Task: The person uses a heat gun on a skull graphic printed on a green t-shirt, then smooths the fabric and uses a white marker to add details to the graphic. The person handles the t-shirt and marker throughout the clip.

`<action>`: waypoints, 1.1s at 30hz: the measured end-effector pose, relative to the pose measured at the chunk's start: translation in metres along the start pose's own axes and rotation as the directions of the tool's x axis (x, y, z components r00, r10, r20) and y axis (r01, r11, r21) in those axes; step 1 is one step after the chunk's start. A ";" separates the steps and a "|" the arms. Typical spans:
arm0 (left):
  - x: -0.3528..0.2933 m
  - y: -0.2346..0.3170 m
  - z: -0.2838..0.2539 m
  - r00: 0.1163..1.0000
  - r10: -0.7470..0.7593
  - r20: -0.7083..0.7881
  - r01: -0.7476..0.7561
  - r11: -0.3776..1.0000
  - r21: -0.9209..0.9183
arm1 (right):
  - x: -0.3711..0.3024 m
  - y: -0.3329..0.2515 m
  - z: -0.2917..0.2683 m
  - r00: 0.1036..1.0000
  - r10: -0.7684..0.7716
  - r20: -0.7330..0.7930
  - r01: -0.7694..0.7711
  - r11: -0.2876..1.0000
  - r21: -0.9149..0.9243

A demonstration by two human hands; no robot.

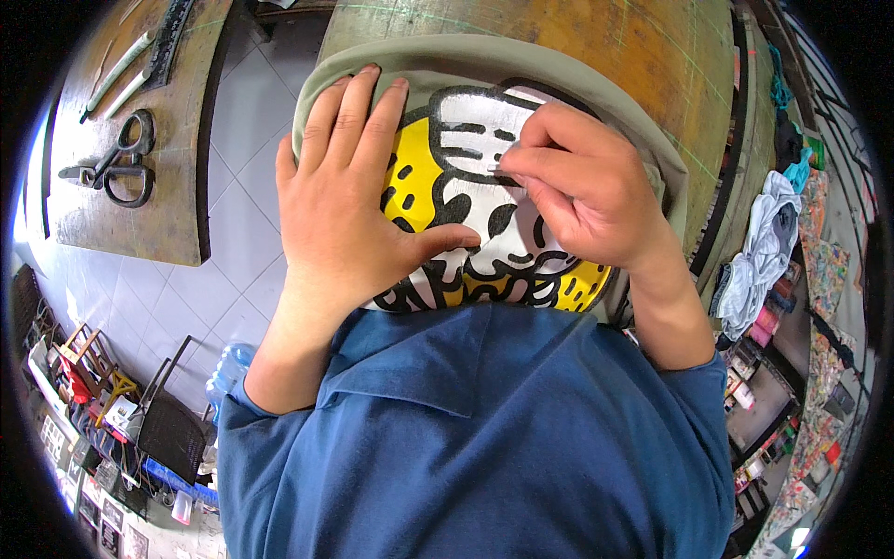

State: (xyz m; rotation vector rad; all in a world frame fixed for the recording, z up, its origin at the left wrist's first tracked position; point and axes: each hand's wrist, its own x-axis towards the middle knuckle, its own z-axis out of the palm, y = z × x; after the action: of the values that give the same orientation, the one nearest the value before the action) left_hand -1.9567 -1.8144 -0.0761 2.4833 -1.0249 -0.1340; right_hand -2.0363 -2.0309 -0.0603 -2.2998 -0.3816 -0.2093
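Observation:
An olive-grey piece of fabric (466, 58), perhaps a garment, lies over the near end of a wooden table. It carries a large cartoon print (413, 168) in yellow, white and black. My left hand (340, 200) rests flat on the fabric's left side, fingers stretched toward the far edge and thumb out across the print. Over the white upper part of the print, my right hand (591, 182) is closed in a pinch, its fingertips at the print's surface. Whatever sits between those fingertips is too small to name.
Black-handled scissors (126, 158), pale pen-like tools (121, 74) and a dark ruler (170, 42) lie on a separate wooden table at left. The main table (559, 23) runs away ahead. White cloths (759, 247) hang at right; a black chair (172, 438) stands lower left.

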 end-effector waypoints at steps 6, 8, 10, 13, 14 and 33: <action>0.000 -0.002 0.003 0.999 0.035 -0.011 -0.035 0.999 0.011 | -0.006 -0.001 -0.008 0.991 0.120 -0.058 -0.116 0.992 0.057; 0.000 -0.001 0.003 0.999 0.034 -0.019 -0.034 0.999 -0.002 | -0.010 0.000 -0.005 0.986 0.131 -0.100 -0.125 0.990 0.062; 0.000 -0.002 0.003 0.999 0.042 -0.024 -0.042 0.999 -0.008 | -0.013 0.002 -0.001 0.992 0.097 -0.082 -0.094 0.995 0.041; 0.001 -0.002 0.002 0.998 0.054 -0.040 -0.055 0.998 -0.014 | -0.016 0.004 -0.006 0.989 0.118 -0.092 -0.113 0.992 0.058; 0.000 -0.001 0.002 0.998 0.049 -0.045 -0.050 0.999 -0.019 | -0.017 0.005 -0.008 0.980 0.153 -0.126 -0.143 0.986 0.088; -0.011 0.025 0.010 0.986 0.150 0.069 -0.160 0.973 0.164 | -0.034 0.027 -0.008 0.898 0.341 -0.276 -0.175 0.855 0.488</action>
State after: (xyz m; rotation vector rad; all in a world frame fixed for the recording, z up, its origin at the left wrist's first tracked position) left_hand -1.9839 -1.8262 -0.0750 2.5490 -1.2983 -0.0708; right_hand -2.0595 -2.0616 -0.0828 -1.7755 0.0740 -0.3508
